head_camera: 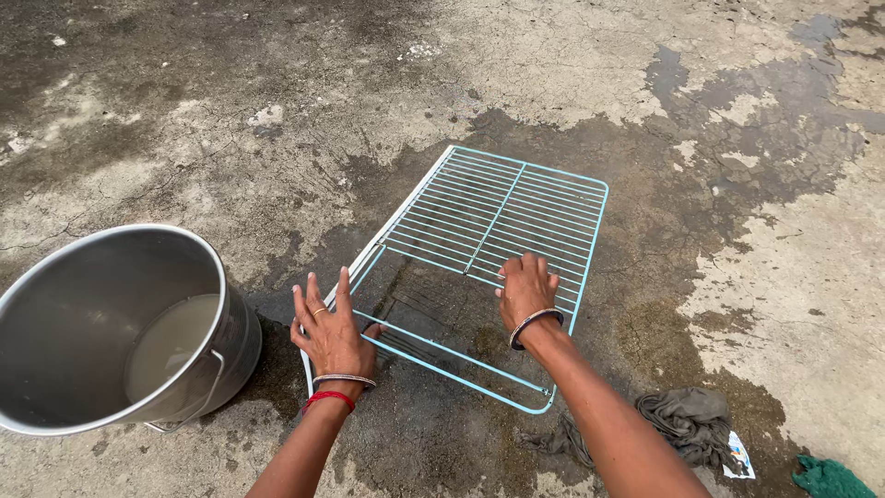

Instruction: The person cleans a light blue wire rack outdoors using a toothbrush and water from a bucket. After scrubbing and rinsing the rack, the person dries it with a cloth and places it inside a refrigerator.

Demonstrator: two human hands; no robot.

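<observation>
Coated wire rack [498,217] glossy pale blue, bucket [92,304] dull brushed metal, concrete floor [230,101] rough, wet.

Wire rack [498,217]: rectangular, thin parallel wires in a light blue frame with rounded corners, one central cross-bar running its length. White strip along its left long edge. It lies flat on wet, cracked concrete ground, turned at an angle so that one corner points towards the person. The far section carries closely spaced wires; the near section shows only the frame and one diagonal bar, the dark ground visible through it. Left hand [332,332] rests spread at the near left edge; right hand [527,290] presses, fingers curled, on the wires.
</observation>
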